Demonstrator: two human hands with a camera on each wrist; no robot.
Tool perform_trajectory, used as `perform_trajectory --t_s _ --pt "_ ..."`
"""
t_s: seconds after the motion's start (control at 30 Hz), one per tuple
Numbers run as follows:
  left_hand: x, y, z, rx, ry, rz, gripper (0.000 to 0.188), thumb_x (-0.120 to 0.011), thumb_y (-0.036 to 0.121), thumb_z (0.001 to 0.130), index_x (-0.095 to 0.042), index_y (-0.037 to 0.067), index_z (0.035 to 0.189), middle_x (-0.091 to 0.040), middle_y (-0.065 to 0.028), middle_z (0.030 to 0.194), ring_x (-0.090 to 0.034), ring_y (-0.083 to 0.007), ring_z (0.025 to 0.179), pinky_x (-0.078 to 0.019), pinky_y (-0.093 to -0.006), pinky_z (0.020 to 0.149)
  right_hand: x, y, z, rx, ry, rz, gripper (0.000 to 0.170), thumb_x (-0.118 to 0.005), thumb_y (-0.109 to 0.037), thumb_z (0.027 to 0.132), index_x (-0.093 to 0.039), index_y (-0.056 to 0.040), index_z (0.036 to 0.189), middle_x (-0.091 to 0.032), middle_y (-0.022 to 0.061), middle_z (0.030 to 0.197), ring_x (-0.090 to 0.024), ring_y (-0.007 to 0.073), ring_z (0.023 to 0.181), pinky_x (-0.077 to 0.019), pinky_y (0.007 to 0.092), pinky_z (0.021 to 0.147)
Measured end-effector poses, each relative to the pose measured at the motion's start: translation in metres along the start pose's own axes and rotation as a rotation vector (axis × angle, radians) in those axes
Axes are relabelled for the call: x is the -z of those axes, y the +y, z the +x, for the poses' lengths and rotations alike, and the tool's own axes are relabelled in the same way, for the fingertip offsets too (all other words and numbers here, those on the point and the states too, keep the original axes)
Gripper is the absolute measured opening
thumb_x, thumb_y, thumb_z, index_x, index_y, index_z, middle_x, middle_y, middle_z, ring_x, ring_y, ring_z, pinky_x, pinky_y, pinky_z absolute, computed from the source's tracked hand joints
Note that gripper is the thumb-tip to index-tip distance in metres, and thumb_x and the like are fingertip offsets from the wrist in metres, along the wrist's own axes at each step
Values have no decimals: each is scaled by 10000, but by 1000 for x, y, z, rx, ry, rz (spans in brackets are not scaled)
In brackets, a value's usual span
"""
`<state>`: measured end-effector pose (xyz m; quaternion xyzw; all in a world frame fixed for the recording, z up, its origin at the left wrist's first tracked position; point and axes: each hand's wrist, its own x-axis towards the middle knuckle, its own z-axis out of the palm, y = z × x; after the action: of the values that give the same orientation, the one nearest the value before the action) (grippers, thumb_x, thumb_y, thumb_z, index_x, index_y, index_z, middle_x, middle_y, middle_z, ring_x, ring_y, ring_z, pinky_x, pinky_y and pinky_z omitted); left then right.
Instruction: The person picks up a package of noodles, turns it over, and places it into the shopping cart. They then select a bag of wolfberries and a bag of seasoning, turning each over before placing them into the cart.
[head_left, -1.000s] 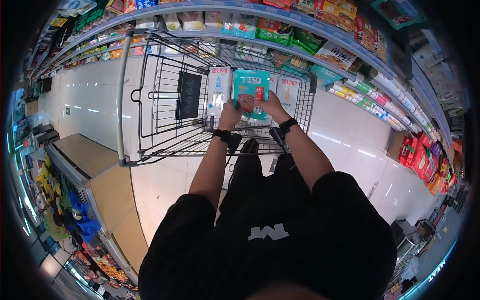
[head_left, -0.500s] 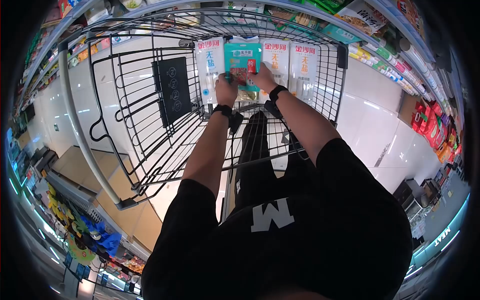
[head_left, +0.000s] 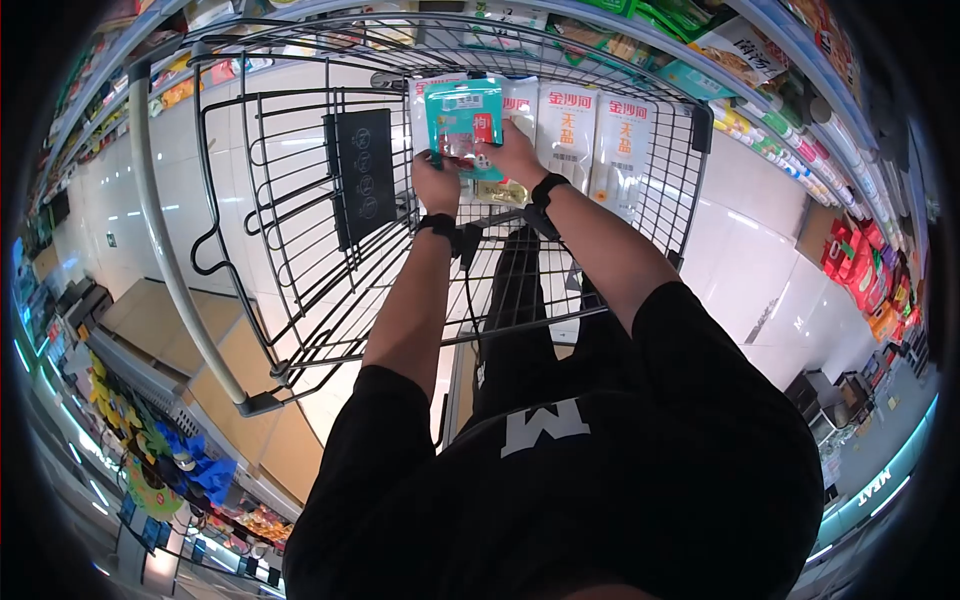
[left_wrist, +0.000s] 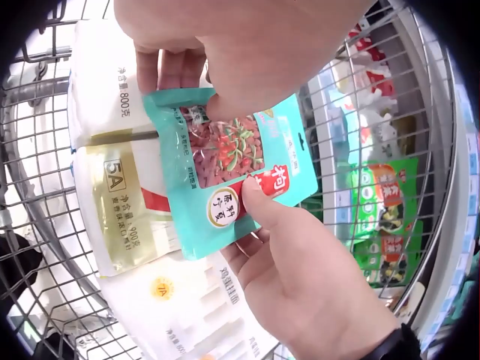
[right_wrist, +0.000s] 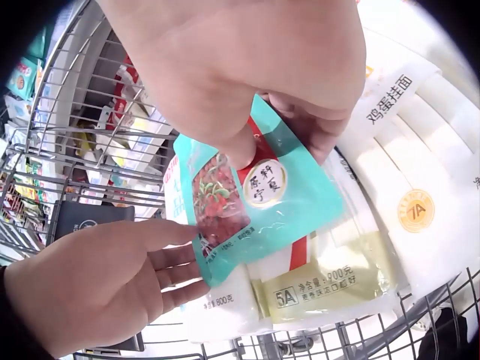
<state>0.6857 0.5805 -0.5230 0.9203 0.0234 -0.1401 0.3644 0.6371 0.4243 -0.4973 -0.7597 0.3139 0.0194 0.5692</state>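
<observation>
Both hands hold a teal pouch of dried red berries [head_left: 466,103] over the shopping cart. My left hand [head_left: 437,186] pinches its lower left corner, thumb on the front and fingers behind. My right hand [head_left: 517,155] grips the opposite side, its thumb [left_wrist: 259,201] pressed on the red label. In the right wrist view the pouch [right_wrist: 300,195] tilts over the packs beneath. White noodle packs [head_left: 569,140] lie side by side in the cart, with a gold-ended pack [left_wrist: 124,214] marked 5A among them. The pouch hides parts of the packs at the left.
The wire cart [head_left: 690,150] surrounds the packs, its handle bar [head_left: 165,250] on the left. A black panel [head_left: 362,180] hangs inside the cart. Shelves of packaged food [head_left: 740,45] run along the far side. A cardboard-coloured stand [head_left: 240,390] is at lower left.
The head view has shifted, and the cart appears larger than a second ago. Over the last half second both hands have carried the pouch left across the packs, and it now tilts.
</observation>
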Motion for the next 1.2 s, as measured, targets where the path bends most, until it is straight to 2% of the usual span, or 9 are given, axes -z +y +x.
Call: perform_trajectory --t_s 0.3,0.47,0.73,0.9,0.93,1.0,1.1,1.17,1.2 --pt "28 -14 8 -16 43 92 479 -738 177 733 -539 -31 1116 -609 -189 1001 -578 -364 960 -454 -437 852 -50 7 18 -56 -103 -227 508 -719 -289 765 -507 48 1081 -641 266 957 -623 418 920 -505 451 798" --pt "30 -11 4 -119 98 107 541 -718 131 759 -497 -32 1225 -603 -205 1056 -570 -360 1022 -454 -422 878 -43 2 14 -61 -113 -183 545 -706 -341 776 -502 56 1089 -637 279 970 -621 421 940 -499 459 809" --pt "43 -13 -5 -43 14 92 465 -688 169 764 -532 -11 1164 -606 -247 1039 -553 -405 1015 -436 -465 882 -8 22 -18 -156 -102 -193 566 -687 -341 781 -520 44 1162 -640 264 998 -618 398 968 -489 430 844" --pt "62 -7 -18 29 -179 150 423 -639 213 740 -597 -12 1095 -656 -250 961 -614 -452 897 -490 -468 817 64 38 -60 -258 -191 -52 463 -681 -307 790 -581 32 1089 -658 209 925 -659 299 849 -512 366 751" --pt "67 -10 -14 218 -382 103 440 -662 220 801 -568 -39 1144 -665 -184 974 -669 -240 831 -517 -334 743 84 40 -68 -318 -222 19 439 -680 -296 793 -591 24 1079 -662 188 912 -668 267 806 -519 349 712" --pt "99 23 -31 355 -556 -264 377 -603 198 876 -558 -53 1153 -665 -154 966 -660 -182 786 -515 -285 695 139 3 -93 -402 -246 109 398 -668 -255 808 -584 10 1093 -660 130 874 -651 187 713 -511 300 622" --pt "123 40 -56 230 -500 -327 325 -554 192 937 -548 -62 1138 -666 -143 922 -648 -167 746 -505 -257 645 211 -10 -120 -331 -171 249 352 -645 -199 832 -566 -1 1112 -648 85 838 -619 138 672 -492 273 565" --pt "135 36 -78 -104 -425 -27 331 -573 214 923 -555 -59 1109 -670 -121 799 -642 -153 719 -504 -280 639 259 -12 -136 -327 -152 212 309 -603 -192 882 -556 -33 1143 -647 69 870 -613 121 717 -496 250 604" --pt "144 52 -99 -133 -370 105 293 -564 220 895 -594 -18 1063 -669 -212 840 -666 -323 761 -509 -400 678 281 -4 -143 -287 -142 208 292 -596 -195 892 -556 -37 1134 -651 76 875 -613 124 710 -499 258 594"
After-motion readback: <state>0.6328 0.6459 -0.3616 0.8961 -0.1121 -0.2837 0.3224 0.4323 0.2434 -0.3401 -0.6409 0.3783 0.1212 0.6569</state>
